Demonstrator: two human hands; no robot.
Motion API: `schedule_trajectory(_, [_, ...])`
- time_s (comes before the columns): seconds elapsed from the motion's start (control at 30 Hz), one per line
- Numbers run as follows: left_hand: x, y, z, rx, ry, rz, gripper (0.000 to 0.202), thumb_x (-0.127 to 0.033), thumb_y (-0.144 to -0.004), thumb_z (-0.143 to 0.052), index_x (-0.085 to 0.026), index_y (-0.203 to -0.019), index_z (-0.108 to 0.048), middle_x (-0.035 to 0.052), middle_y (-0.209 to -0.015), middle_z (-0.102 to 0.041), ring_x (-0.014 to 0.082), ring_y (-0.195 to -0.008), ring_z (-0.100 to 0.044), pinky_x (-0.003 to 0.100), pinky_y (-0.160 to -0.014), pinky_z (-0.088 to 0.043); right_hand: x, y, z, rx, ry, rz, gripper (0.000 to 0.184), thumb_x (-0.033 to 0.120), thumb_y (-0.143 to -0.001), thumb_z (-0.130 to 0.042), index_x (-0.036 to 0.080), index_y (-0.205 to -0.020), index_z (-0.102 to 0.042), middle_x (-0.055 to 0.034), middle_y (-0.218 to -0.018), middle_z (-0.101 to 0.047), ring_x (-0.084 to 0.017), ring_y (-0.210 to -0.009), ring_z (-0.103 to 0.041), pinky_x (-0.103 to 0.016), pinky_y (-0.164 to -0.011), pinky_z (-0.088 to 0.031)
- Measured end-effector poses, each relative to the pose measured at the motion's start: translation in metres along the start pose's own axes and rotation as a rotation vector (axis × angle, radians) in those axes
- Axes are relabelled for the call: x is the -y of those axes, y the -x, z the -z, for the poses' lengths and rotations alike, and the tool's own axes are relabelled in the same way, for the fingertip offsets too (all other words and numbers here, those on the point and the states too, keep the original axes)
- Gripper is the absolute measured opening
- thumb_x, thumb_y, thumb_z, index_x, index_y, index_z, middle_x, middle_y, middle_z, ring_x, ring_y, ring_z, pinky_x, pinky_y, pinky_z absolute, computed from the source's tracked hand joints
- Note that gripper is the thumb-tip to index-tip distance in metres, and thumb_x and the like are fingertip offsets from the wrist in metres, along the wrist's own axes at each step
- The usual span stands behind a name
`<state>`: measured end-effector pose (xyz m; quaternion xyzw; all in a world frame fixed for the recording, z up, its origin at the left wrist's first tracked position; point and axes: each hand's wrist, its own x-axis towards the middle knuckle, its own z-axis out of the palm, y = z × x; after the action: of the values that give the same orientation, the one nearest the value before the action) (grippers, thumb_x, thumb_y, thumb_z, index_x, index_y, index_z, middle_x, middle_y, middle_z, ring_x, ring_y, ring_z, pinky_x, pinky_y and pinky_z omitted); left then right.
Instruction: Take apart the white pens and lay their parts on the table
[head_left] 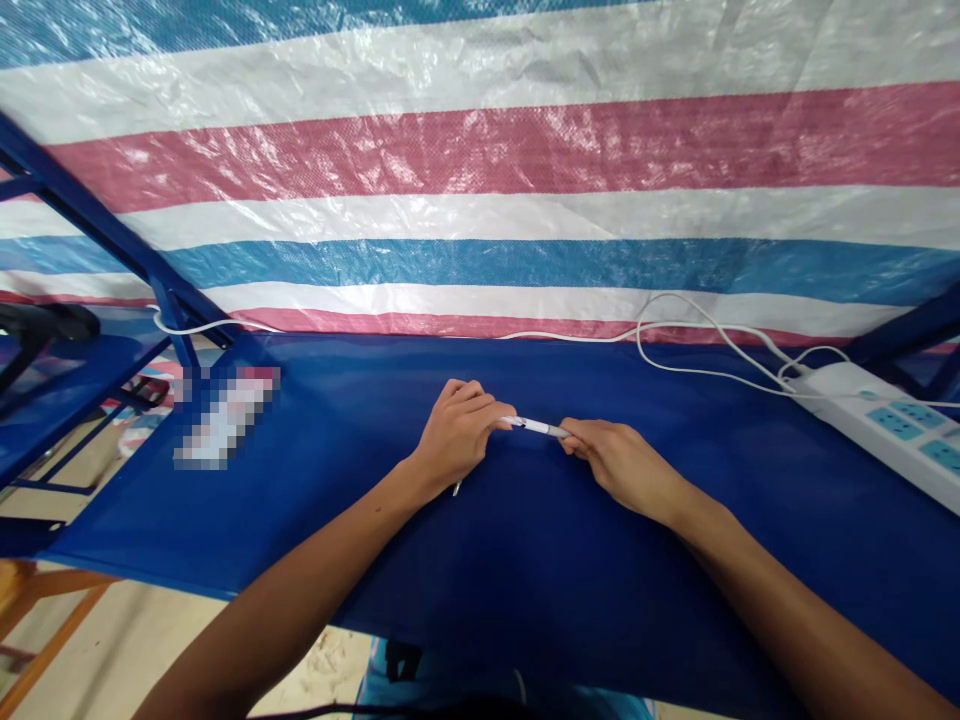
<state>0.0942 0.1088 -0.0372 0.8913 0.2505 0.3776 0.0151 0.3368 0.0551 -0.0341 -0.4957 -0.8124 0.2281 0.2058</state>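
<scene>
A slim white pen (534,427) with a silver band lies level between my hands, above the blue fabric tabletop (525,590). My left hand (457,435) is curled around its left end, hiding that part. My right hand (619,465) pinches the right end between thumb and fingers. A thin metal tip (456,489) pokes out below my left hand; I cannot tell whether it belongs to the pen.
A white power strip (877,430) with blue sockets lies at the right edge, and a white cable (720,345) loops along the back. A pixelated object (225,418) lies at left. Blue metal framing (97,200) and a striped tarp (480,200) stand beyond.
</scene>
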Motion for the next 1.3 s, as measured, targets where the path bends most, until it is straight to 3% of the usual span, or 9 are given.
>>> schedule_trajectory(0.13, [0.000,0.003,-0.002,0.069,0.026,0.081,0.051,-0.036,-0.113,-0.032,-0.017,-0.093,-0.074,0.0042,-0.076,-0.075,0.0193,-0.072,-0.056,0.036,-0.075,-0.040,-0.003,0.000,-0.003,-0.039,0.106,0.015,0.026,0.011,-0.095,-0.036,0.025,-0.075,-0.046,-0.0003,-0.066,-0.058,-0.017,-0.058,-0.052,-0.027,-0.062,-0.038])
schedule_trajectory(0.43, [-0.005,0.000,0.004,0.275,0.086,0.349,0.032,-0.025,-0.103,-0.050,-0.020,-0.084,-0.075,0.0035,-0.075,-0.075,0.0209,-0.072,-0.060,0.036,-0.078,-0.040,-0.002,-0.001,-0.010,-0.136,0.301,0.122,0.027,0.001,-0.089,-0.040,0.023,-0.078,-0.052,-0.0002,-0.063,-0.062,-0.016,-0.056,-0.053,-0.028,-0.065,-0.037])
schedule_trajectory(0.63, [-0.005,-0.006,0.009,0.344,0.176,0.486,0.038,-0.020,-0.099,-0.046,-0.021,-0.070,-0.070,-0.0019,-0.065,-0.070,0.0162,-0.061,-0.056,0.033,-0.080,-0.041,0.000,0.000,-0.014,-0.249,0.351,0.166,0.030,0.009,-0.100,-0.038,0.022,-0.082,-0.059,-0.0018,-0.062,-0.062,-0.017,-0.056,-0.053,-0.029,-0.063,-0.037])
schedule_trajectory(0.77, [-0.002,-0.006,0.009,0.290,0.144,0.438,0.035,-0.026,-0.103,-0.046,-0.022,-0.082,-0.073,-0.0003,-0.075,-0.075,0.0186,-0.069,-0.060,0.034,-0.079,-0.041,0.004,0.000,-0.011,-0.251,0.165,0.083,0.033,0.029,-0.108,-0.036,0.022,-0.093,-0.066,-0.0040,-0.073,-0.068,-0.018,-0.063,-0.060,-0.028,-0.063,-0.043])
schedule_trajectory(0.9, [0.000,-0.003,0.007,0.216,0.099,0.328,0.037,-0.034,-0.107,-0.043,-0.021,-0.089,-0.073,0.0030,-0.079,-0.077,0.0204,-0.074,-0.060,0.036,-0.079,-0.042,0.007,-0.003,-0.005,-0.218,-0.100,0.027,0.036,0.042,-0.107,-0.040,0.023,-0.101,-0.069,-0.0034,-0.080,-0.071,-0.017,-0.065,-0.064,-0.027,-0.065,-0.048])
schedule_trajectory(1.07, [0.001,-0.002,0.006,0.126,0.080,0.225,0.042,-0.038,-0.110,-0.040,-0.020,-0.092,-0.073,0.0051,-0.083,-0.078,0.0218,-0.078,-0.061,0.038,-0.080,-0.044,0.007,-0.005,-0.001,-0.262,-0.237,-0.072,0.042,0.053,-0.103,-0.045,0.022,-0.086,-0.067,0.0000,-0.067,-0.065,-0.015,-0.058,-0.057,-0.026,-0.060,-0.044])
schedule_trajectory(1.3, [-0.001,-0.003,0.007,0.103,0.061,0.215,0.036,-0.035,-0.109,-0.044,-0.020,-0.095,-0.074,0.0049,-0.086,-0.079,0.0220,-0.081,-0.062,0.038,-0.081,-0.045,0.003,-0.007,0.000,-0.275,-0.264,-0.134,0.050,0.058,-0.101,-0.044,0.021,-0.071,-0.062,0.0021,-0.056,-0.056,-0.013,-0.050,-0.048,-0.026,-0.055,-0.039])
